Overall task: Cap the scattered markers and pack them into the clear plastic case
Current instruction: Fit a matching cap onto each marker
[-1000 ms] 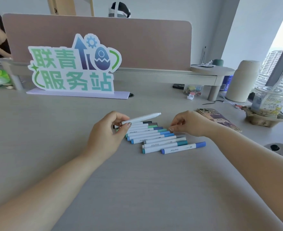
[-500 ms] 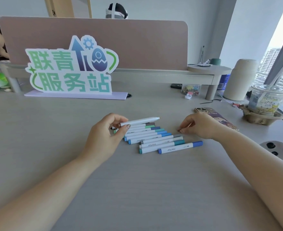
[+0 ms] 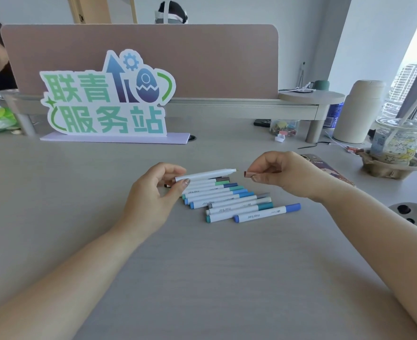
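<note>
Left hand [image 3: 153, 195] pinched uncapped marker [image 3: 206, 174], tip aimed right at brown cap [image 3: 248, 174] pinched in right hand [image 3: 286, 175], just apart.

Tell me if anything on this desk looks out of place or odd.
The marker in the left hand is uncapped, its bare tip facing the brown cap pinched in the right hand, a gap between them. The other markers lie in a staggered row on the desk, seemingly capped. Nothing looks spilled or broken.
</note>
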Tool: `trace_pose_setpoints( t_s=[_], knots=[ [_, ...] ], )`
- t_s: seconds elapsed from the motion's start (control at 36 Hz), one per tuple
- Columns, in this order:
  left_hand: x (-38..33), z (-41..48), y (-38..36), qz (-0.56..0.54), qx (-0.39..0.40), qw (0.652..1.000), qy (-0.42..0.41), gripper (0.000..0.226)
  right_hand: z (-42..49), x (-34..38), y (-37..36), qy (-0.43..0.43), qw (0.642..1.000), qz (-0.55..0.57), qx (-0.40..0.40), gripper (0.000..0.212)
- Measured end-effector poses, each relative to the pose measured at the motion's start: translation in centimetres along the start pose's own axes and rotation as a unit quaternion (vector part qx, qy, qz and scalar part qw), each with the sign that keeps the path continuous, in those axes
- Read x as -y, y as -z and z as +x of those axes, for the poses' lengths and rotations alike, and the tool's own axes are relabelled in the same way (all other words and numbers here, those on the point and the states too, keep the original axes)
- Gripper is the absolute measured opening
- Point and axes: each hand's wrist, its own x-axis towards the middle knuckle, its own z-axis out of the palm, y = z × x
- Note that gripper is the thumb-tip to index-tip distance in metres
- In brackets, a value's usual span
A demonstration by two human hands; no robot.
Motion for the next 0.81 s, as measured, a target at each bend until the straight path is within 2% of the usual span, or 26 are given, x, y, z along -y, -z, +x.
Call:
trace_pose_setpoints(
  t_s=[0.36,0.81],
  knots=[
    [-0.4,-0.2,-0.2,-0.004,0.008,1.0,-0.007,0.017,-0.3,1.4,-0.3,0.031,1.0,0.0,0.003,0.012],
    [-0.9,-0.5,0.0,-0.015,-0.004,1.0,-0.021,0.015,-1.2,2.4,-1.6,0.06,0.996,0.064,0.002,0.01]
  ],
)
